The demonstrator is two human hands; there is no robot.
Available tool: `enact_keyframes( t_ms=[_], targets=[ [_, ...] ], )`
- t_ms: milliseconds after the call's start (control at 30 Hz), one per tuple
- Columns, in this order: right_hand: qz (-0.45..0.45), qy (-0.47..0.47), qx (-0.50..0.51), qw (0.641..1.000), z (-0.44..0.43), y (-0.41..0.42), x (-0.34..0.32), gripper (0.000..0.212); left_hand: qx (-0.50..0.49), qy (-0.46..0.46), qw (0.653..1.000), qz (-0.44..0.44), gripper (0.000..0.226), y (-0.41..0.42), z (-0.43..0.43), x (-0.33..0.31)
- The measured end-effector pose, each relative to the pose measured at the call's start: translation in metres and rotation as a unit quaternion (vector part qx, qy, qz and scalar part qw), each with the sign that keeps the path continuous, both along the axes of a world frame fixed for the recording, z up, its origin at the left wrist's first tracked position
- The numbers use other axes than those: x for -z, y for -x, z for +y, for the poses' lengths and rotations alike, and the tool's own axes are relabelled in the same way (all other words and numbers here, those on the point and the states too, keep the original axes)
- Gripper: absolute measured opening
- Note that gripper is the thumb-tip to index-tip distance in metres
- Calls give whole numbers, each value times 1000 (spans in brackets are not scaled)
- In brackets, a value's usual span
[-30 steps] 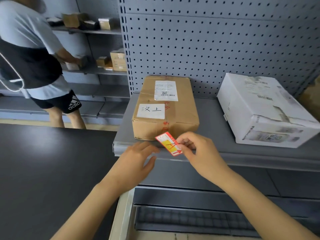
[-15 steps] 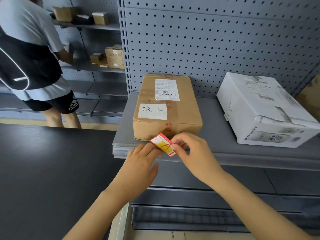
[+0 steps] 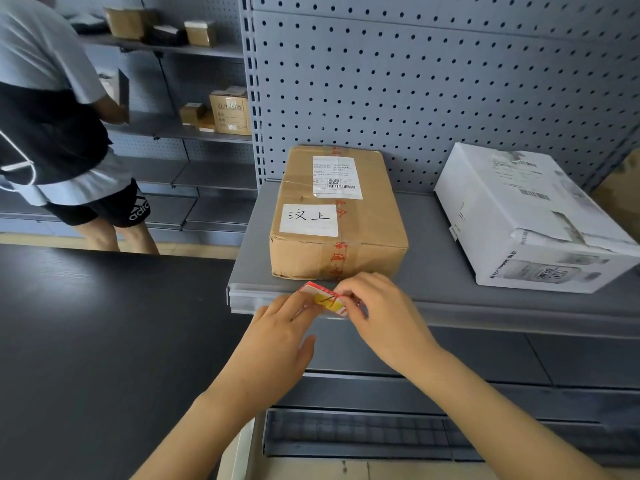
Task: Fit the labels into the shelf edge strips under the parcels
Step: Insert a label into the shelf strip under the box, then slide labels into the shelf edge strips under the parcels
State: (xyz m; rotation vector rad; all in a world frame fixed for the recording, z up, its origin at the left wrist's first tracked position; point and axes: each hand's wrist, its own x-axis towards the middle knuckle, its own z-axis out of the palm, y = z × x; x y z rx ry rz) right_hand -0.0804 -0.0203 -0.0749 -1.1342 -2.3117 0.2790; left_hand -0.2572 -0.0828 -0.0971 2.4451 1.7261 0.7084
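A small red, white and yellow label [image 3: 325, 299] lies against the clear shelf edge strip [image 3: 485, 315], directly below a brown cardboard parcel [image 3: 337, 216]. My right hand [image 3: 384, 317] pinches the label's right end between thumb and fingertips. My left hand [image 3: 280, 337] has its fingertips on the label's left end, pressing it at the strip. A white parcel [image 3: 533, 216] sits further right on the same grey shelf [image 3: 433, 271]. Part of the label is hidden by my fingers.
A person in a grey shirt and black shorts [image 3: 62, 133] stands at the left by other shelves holding small boxes [image 3: 228, 112]. A dark surface [image 3: 104, 341] fills the lower left. Pegboard [image 3: 433, 81] backs the shelf. Lower shelves [image 3: 450, 393] sit under my arms.
Both hands have brought the label down from just above the shelf front onto the edge strip. My left fingertips have closed in onto the label's left end.
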Motion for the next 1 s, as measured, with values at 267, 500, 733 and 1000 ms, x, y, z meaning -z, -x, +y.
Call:
enact_keyframes(
  t_ms=[267,500,733,1000],
  targets=[
    [-31,-41,15,999,0,3,1,11,-5,6,1000,16,39,4,-2,-1],
    [-42,-53,17,998,-4,5,3,13,-6,7,1000,-5,35,3,-8,-7],
    [-22,-68,42,997,-15,-20,-10,16,47,-14,997,-56,27,-10,4,-15],
    [-2,-50,135,990,-39,-132,-33,16,201,-103,969,-102,21,-115,56,-32]
  ],
)
